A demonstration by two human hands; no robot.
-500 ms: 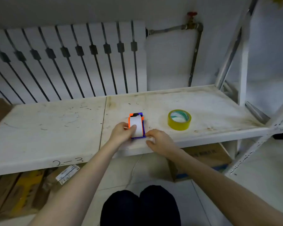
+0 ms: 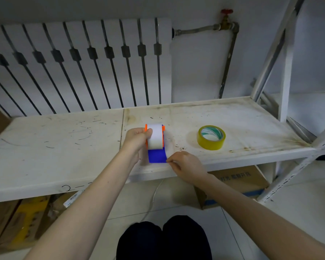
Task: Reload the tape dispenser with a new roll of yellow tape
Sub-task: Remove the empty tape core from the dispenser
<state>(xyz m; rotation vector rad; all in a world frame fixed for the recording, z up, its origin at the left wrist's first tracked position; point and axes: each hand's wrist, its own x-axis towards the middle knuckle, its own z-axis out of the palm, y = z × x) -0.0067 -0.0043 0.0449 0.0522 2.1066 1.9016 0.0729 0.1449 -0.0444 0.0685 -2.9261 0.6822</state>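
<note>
The tape dispenser [image 2: 156, 154] stands near the front of the white shelf [image 2: 64, 151]. It has a blue base, orange side parts and a white core or old roll [image 2: 155, 136] in it. My left hand [image 2: 136, 140] grips the orange and white part from the left. My right hand [image 2: 186, 165] pinches the near right corner of the blue base. The new yellow tape roll [image 2: 211, 137] lies flat on the shelf to the right of the dispenser, untouched.
A white radiator [image 2: 79, 66] and a pipe with a red valve [image 2: 227, 14] run behind the shelf. A shelf upright [image 2: 287, 76] rises at the right. Cardboard boxes [image 2: 238, 182] sit on the floor below, and my knees [image 2: 163, 239] are under the shelf edge.
My left hand has pulled the orange and white part up and away from me, uncovering the blue base. My right hand shifted to the base's near right corner.
</note>
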